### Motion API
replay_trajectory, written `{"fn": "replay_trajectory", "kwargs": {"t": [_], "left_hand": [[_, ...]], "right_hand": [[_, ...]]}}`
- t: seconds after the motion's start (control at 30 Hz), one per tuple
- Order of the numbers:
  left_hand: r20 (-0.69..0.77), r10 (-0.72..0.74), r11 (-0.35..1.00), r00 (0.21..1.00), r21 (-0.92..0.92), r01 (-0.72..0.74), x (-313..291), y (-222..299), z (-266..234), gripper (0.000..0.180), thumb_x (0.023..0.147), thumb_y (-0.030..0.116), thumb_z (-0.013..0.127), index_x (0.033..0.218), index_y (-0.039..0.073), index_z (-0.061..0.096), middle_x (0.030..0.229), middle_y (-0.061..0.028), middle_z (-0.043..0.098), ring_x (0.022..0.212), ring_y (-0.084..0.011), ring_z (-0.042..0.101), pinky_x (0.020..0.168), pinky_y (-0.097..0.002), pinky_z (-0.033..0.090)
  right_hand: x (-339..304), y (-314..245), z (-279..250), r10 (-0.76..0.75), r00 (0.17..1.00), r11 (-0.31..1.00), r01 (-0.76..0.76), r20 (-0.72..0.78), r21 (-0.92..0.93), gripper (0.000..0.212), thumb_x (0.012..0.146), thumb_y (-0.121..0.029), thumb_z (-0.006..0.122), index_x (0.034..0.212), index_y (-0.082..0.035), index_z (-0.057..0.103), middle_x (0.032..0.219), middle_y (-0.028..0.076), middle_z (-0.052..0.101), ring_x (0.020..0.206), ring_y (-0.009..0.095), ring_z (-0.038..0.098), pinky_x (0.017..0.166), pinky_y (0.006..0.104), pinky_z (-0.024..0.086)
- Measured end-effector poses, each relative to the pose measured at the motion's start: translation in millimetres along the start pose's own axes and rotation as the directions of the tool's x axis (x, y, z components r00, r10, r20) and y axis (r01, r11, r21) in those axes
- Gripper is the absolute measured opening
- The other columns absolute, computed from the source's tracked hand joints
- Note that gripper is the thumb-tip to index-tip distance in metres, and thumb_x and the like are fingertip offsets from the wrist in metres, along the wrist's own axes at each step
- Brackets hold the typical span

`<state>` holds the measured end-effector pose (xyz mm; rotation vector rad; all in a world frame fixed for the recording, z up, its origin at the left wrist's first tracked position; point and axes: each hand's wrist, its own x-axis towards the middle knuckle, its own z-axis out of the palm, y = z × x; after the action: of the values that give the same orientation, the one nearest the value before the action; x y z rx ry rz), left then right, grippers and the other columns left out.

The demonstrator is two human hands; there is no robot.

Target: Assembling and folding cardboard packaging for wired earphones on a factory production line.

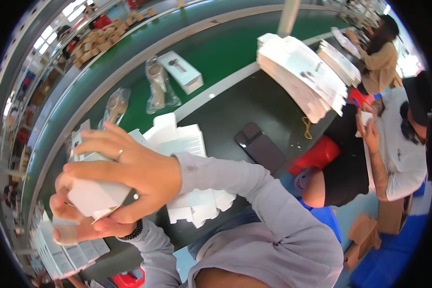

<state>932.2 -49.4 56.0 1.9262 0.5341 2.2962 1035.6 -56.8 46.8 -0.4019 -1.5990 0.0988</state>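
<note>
Both my hands are closed around a small white carton (pixel 98 197), held up at the left over the workbench. My right hand (pixel 146 168) wraps over its top and side, with a ring on one finger. From below and the left, my left hand (pixel 89 230) grips the same carton; a beige strip circles one of its fingers. The carton's end faces me, and its flaps are partly hidden by my fingers. Just beyond lie unfolded white cartons (pixel 189 144), and more flattened white cartons (pixel 201 206) lie below my right forearm.
On the green conveyor belt (pixel 225 29) lie a closed white box (pixel 181 72) and clear-bagged beige items (pixel 156 81). A phone (pixel 259 146) rests on the dark bench. Stacked flat cartons (pixel 297 67) stand at far right; packed boxes (pixel 74 257) sit near left. A co-worker (pixel 393 144) sits at right.
</note>
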Motion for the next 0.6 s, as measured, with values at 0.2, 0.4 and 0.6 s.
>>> {"fn": "replay_trajectory", "kwargs": {"t": [0.2, 0.4, 0.6], "left_hand": [[0.056, 0.199, 0.967, 0.978, -0.172, -0.186, 0, -12, 5, 0.066, 0.081, 0.007, 0.049, 0.138, 0.024, 0.023, 0.121, -0.0157, 0.041, 0.095, -0.0366, 0.049, 0.073, -0.0409, 0.049], [0.413, 0.274, 0.944, 0.869, 0.057, -0.324, 4, -3, 11, 0.069, 0.079, -0.002, 0.06, 0.133, 0.032, 0.033, 0.087, 0.0075, 0.057, 0.079, -0.0192, 0.05, 0.077, -0.0437, 0.037], [0.459, 0.208, 0.96, 0.864, 0.075, -0.271, 1, -8, 20, 0.063, 0.079, 0.008, 0.064, 0.13, 0.035, 0.04, 0.082, 0.0112, 0.06, 0.068, -0.0151, 0.051, 0.076, -0.0438, 0.038]], "right_hand": [[0, 0, -28, 0.059, 0.998, 0.984, -0.059, 0.003, 0.17, 0.074, 0.067, -0.046, 0.066, 0.124, -0.003, 0.046, 0.125, 0.022, 0.046, 0.109, 0.038, 0.044, 0.09, 0.0461, 0.033], [-13, 18, -36, 0.149, 0.985, 0.98, -0.135, -0.091, 0.143, 0.051, 0.076, -0.024, 0.07, 0.117, -0.002, 0.05, 0.119, 0.018, 0.055, 0.08, 0.02, 0.055, 0.068, 0.0279, 0.043], [-18, 24, -52, 0.295, 0.955, 0.915, -0.277, -0.018, 0.292, 0.041, 0.084, -0.025, 0.062, 0.115, 0.0, 0.055, 0.121, 0.019, 0.055, 0.079, 0.011, 0.056, 0.053, 0.0187, 0.04]]}}
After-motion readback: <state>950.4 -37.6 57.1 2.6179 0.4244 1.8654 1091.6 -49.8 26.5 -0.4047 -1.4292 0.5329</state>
